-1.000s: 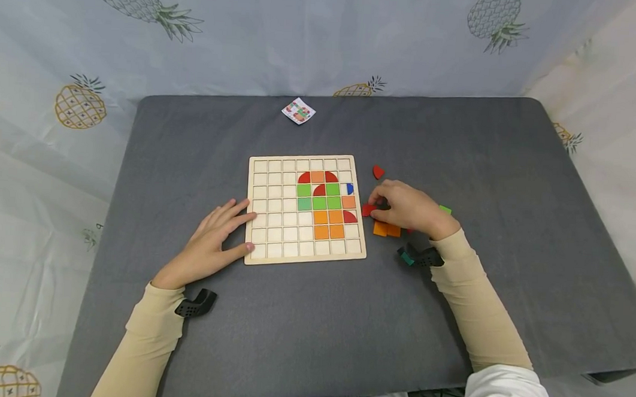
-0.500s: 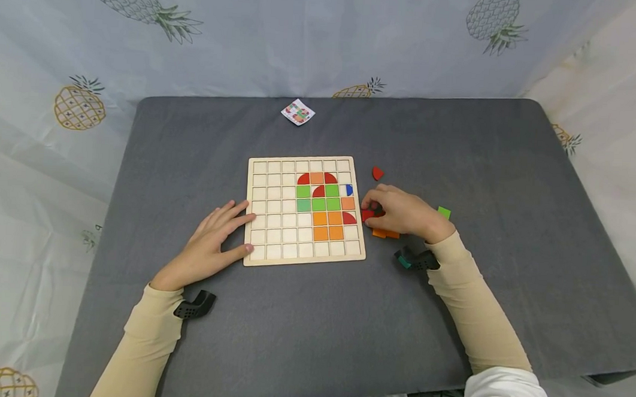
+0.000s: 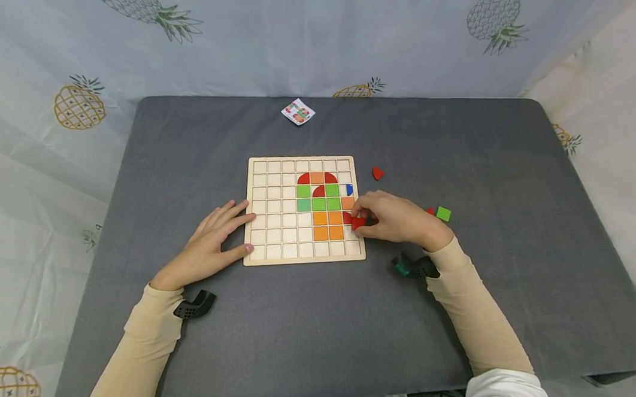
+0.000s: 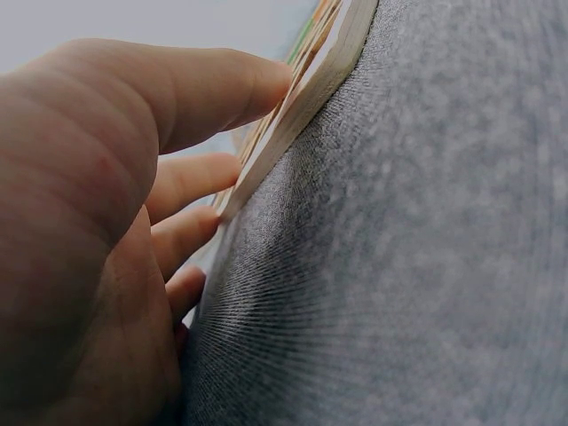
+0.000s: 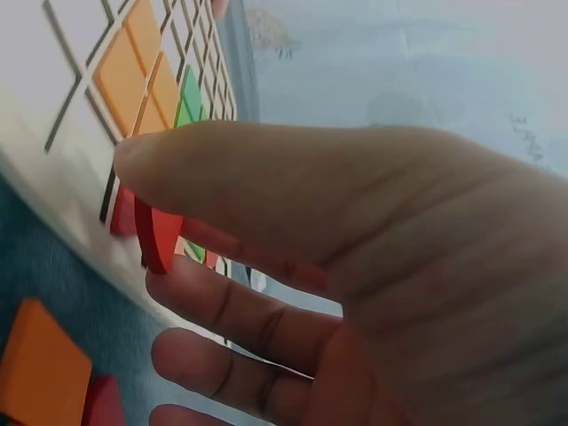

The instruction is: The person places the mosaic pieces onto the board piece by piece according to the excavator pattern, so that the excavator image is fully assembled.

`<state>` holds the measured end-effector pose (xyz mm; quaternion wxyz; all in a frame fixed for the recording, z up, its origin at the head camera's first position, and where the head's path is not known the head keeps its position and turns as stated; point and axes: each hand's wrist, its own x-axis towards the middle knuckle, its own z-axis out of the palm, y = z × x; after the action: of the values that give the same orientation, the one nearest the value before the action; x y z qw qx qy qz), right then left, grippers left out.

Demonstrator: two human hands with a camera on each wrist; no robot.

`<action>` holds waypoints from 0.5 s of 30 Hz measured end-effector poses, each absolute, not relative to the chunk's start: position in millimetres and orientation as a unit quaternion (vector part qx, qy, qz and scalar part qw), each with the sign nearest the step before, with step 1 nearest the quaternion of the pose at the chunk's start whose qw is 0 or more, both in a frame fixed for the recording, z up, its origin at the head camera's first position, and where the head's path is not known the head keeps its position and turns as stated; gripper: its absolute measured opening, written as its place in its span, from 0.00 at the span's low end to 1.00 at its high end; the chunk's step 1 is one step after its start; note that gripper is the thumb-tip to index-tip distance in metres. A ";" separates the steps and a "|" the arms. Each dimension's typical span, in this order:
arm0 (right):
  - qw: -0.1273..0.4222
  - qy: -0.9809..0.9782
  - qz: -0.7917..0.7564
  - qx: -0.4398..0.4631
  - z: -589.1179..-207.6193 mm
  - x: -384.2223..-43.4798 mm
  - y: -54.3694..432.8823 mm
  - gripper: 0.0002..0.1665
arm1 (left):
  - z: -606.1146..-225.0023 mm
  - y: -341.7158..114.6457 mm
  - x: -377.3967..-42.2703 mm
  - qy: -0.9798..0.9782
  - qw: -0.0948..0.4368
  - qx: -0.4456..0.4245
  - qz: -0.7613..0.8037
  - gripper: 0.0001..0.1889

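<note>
Grey cloth covers the table [image 3: 300,329], with a pale wooden grid board [image 3: 279,220] sitting mid-table. The person's left hand [image 3: 202,246] is spread pretty wide, thumb and fingertips touching the board's left edge. Their right hand [image 3: 398,220] is over the board's right edge in a narrow pinch. Past the board's far edge there's a white patterned card [image 3: 298,112]. Well right of the board: a loose green square tile [image 3: 444,214]. The flat red piece [image 5: 160,235] pinched in that right hand is above the board's right side; can't tell if it's touching.
</note>
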<state>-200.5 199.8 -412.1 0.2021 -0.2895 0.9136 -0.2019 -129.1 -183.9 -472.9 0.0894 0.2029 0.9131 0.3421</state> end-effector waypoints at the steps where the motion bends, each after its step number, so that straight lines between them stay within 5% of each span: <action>1: 0.205 0.914 -0.198 -0.291 -412.0 -199.2 198.0 0.17 | -472.7 -183.8 -129.2 0.913 0.090 0.203 0.343 0.34; 15: 0.211 0.911 -0.171 -0.311 -417.1 -191.8 186.3 0.14 | -472.2 -183.6 -129.1 0.913 0.092 0.201 0.344 0.35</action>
<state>-191.8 186.3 -417.1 0.2107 -0.3106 0.9109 -0.1713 -129.1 -183.6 -472.2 0.0922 0.2007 0.9125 0.3443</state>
